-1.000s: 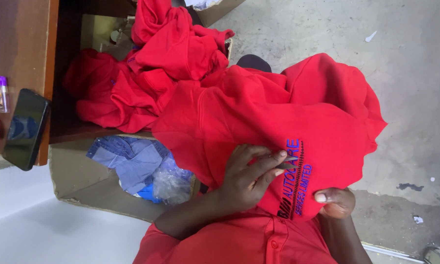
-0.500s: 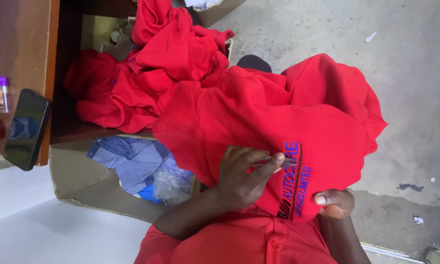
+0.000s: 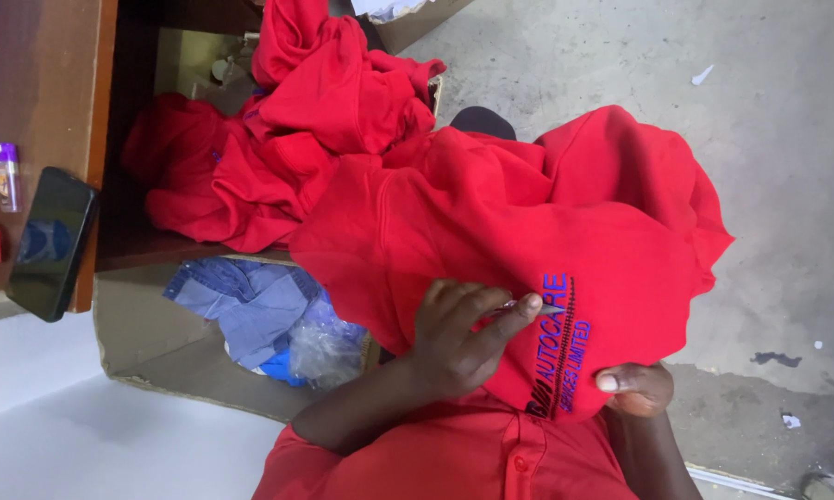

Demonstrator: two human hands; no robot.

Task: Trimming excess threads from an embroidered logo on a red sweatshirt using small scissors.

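Note:
A red garment [image 3: 565, 213] with blue and black embroidered lettering [image 3: 558, 343] lies bunched over my lap. My left hand [image 3: 458, 338] rests on it just left of the lettering. Its thumb and fingers are pinched on a small thin shiny object [image 3: 507, 305] that touches the fabric; I cannot tell what it is. My right hand [image 3: 634, 389] grips the garment's lower edge from underneath, with only the thumb and knuckles showing. I wear a red shirt [image 3: 454, 463].
More red garments [image 3: 278, 157] are heaped under a wooden desk [image 3: 42, 83]. A black phone [image 3: 51, 243] and a small purple-capped tube [image 3: 7, 176] lie on the desk. A cardboard box [image 3: 144, 343] holds blue cloth [image 3: 250, 301] and clear plastic. Concrete floor [image 3: 713, 93] spreads right.
My left hand's fingers have curled in and pinched together, drawing back slightly from the lettering. My right hand and the garment stay put.

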